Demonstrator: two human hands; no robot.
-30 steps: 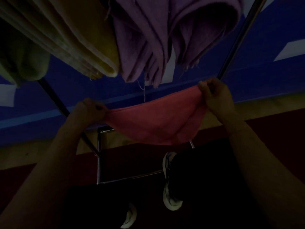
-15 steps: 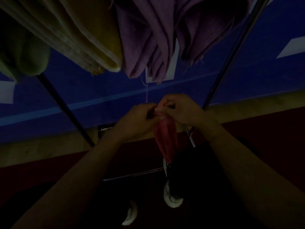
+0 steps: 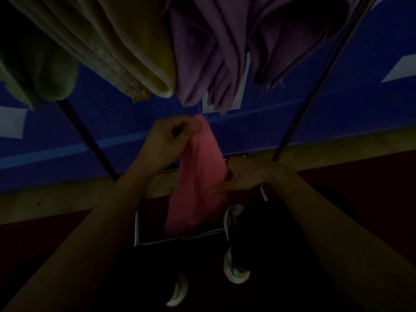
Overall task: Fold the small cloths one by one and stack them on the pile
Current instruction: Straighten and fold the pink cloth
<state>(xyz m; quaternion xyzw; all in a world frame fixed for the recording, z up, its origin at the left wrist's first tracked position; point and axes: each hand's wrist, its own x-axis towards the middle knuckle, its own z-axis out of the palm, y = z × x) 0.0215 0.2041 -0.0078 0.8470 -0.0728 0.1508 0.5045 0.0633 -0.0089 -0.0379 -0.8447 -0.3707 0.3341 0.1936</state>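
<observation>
A small pink cloth (image 3: 198, 176), folded in half, hangs in the air in front of me. My left hand (image 3: 171, 136) pinches its top corners, fingers curled. Lower and to the right, my right hand (image 3: 249, 179) holds the cloth's right edge about halfway down, thumb in front and fingers behind. The scene is very dark. No pile of folded cloths shows in this view.
Yellow cloths (image 3: 108, 41), purple cloths (image 3: 225, 46) and a green cloth (image 3: 38, 70) hang over a metal rack above. Its slanted legs (image 3: 315, 86) run down on both sides to a base frame (image 3: 180, 240) on the red floor. My white-soled shoes (image 3: 234, 248) stand below.
The cloth was stretched wide between both hands, then the hands met and it folded in half. Now my left hand has risen with the top and my right has slid down the edge.
</observation>
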